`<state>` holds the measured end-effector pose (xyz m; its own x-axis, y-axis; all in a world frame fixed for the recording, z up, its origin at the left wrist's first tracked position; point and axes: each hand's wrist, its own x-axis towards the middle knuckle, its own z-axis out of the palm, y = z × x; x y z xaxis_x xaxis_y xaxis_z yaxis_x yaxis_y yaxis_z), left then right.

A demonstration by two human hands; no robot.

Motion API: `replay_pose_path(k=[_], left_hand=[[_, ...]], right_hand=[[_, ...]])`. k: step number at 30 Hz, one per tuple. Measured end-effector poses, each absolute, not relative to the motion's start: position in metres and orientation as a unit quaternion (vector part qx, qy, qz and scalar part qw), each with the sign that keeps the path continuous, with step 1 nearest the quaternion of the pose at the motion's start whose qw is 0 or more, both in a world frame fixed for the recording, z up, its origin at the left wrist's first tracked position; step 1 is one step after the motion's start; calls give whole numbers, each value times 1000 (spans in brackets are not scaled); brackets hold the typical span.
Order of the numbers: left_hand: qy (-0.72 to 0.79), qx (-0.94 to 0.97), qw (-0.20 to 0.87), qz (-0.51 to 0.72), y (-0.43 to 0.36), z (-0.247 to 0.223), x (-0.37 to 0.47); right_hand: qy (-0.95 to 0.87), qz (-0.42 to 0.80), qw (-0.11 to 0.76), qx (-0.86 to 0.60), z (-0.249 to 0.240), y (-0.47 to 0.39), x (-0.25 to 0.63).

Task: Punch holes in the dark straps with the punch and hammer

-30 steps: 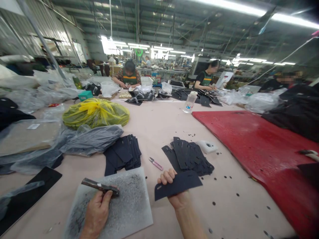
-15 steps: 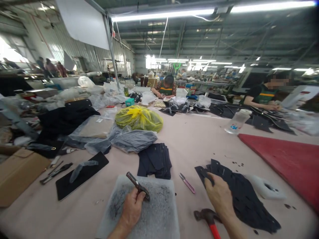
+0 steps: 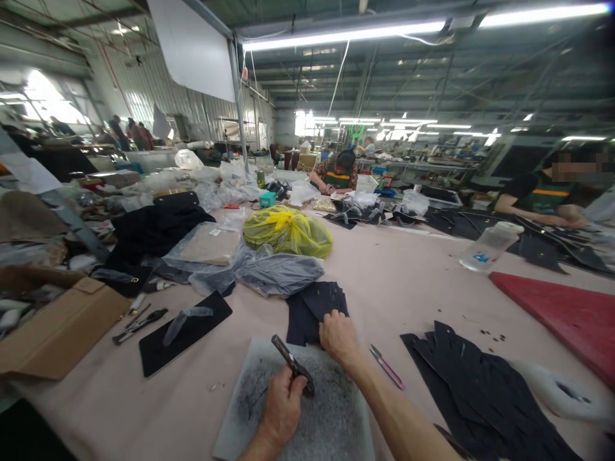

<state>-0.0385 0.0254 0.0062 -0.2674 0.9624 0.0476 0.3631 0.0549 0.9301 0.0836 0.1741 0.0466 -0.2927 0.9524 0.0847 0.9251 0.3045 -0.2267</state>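
Observation:
My left hand (image 3: pixel 281 406) grips a dark metal punch (image 3: pixel 288 355), its wider end low over a worn, black-marked pale board (image 3: pixel 331 410). Beyond the board, my right hand (image 3: pixel 339 336) has its fingers curled on the near right edge of a stack of dark fabric pieces (image 3: pixel 302 314). Its fingertips are partly hidden. A second, spread pile of dark pieces (image 3: pixel 475 378) lies right of my right forearm. Pink-handled thread snips (image 3: pixel 388 367) rest between that pile and the board.
An open cardboard box (image 3: pixel 72 326), hand tools (image 3: pixel 141 325) and a black panel (image 3: pixel 185 333) lie at left. Behind the stack sit a grey plastic bag (image 3: pixel 278 272) and a yellow bag (image 3: pixel 288 234). A bottle (image 3: pixel 492 246) and a red sheet (image 3: pixel 557 320) are at right. Two people work across the table.
My right hand has moved left from the spread pile to the stack behind the board. My left hand still holds the punch. The view has shifted, so things sit further right.

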Motion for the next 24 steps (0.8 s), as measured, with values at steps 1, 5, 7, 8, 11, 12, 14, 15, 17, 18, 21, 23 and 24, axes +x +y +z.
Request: replay_pose_path(k=[1,5,7,8,11,12,14,15,17,18,21,23,24], left_hand=[[646,511,330,461,26,7,-39],[637,512,335,468,26,9,-40],[636,512,333,471,26,9,-41],[636,512,334,471,26,9,-41],[638,507,340,470,26,7,-43],[638,506,341,470,25,6,-43],[635,505,345,473,25,4,-44],[631,505,349,474,25,4,-44],[620,507,360,479,25,4,-45],[614,509,366,480,25,4,-45],[609,515,374,473,26,4,-45],[617,519,370,461,27,4,-44],[622,521,365,457,28,5,-44]], right_hand=[[-797,75,102,-590,48,176,86],[-748,114,128,-641,64,174,111],[-717,143,149,-665,72,156,129],[-704,165,159,-672,74,141,137],[-666,250,186,-677,64,76,156],[-649,281,197,-679,55,50,158],[-572,368,271,-681,30,0,160],[-533,394,300,-686,17,-21,158],[-503,388,326,-701,-8,-55,152],[-516,365,315,-708,-18,-67,149],[-604,260,233,-717,-28,-84,144],[-648,193,180,-714,-21,-82,146],[-663,168,172,-709,-15,-78,148]])
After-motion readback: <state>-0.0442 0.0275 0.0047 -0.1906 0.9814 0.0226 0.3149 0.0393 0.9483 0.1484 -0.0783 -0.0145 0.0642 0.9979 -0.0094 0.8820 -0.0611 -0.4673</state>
